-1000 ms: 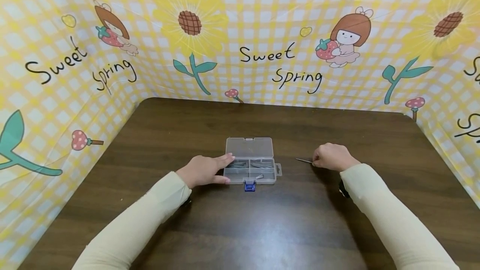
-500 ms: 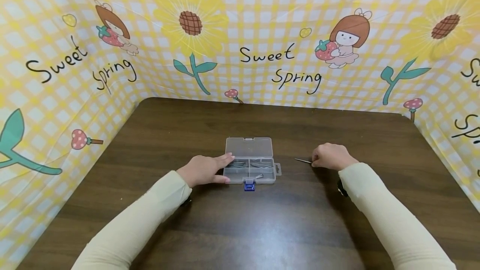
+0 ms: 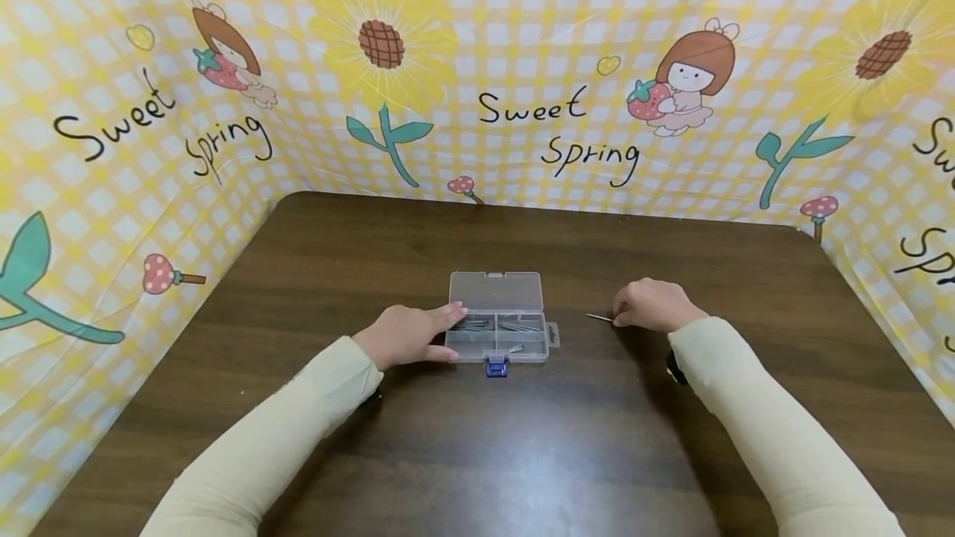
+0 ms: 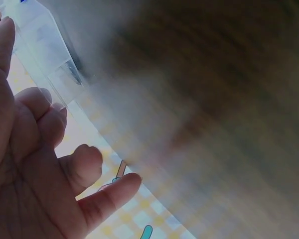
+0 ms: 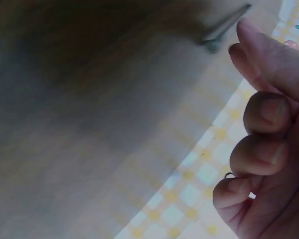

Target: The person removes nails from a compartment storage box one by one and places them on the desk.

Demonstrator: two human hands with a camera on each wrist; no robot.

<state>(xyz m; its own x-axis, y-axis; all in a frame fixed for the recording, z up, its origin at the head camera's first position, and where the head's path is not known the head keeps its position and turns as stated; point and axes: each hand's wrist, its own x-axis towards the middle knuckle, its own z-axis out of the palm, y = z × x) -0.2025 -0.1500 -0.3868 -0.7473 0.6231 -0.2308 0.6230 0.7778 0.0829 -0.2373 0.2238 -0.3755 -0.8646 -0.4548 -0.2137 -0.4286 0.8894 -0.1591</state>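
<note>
A clear plastic compartment box (image 3: 522, 360), its lid laid back, stands on the table in the head view. Several nails (image 3: 473, 325) lie in its compartments. My left hand (image 3: 406, 336) rests at the box's left end, fingers and thumb stretched out and spread along it. To the right of the box, a thin metal nail (image 3: 598, 317) lies on the table with its right end behind my right hand (image 3: 652, 305). In the right wrist view, the thumb and forefinger are slightly apart beside that nail (image 5: 231, 24); the other fingers are curled.
The dark wood table (image 3: 477, 437) runs back to a yellow checked cloth (image 3: 537, 48) that hangs behind and along both sides. A blue latch (image 3: 496, 367) juts from the box's front, and a hanging tab (image 3: 553, 334) from its right end.
My right hand has shifted slightly left and covers more of the loose nail, which stays about where it was. My left hand and the box hold their places.
</note>
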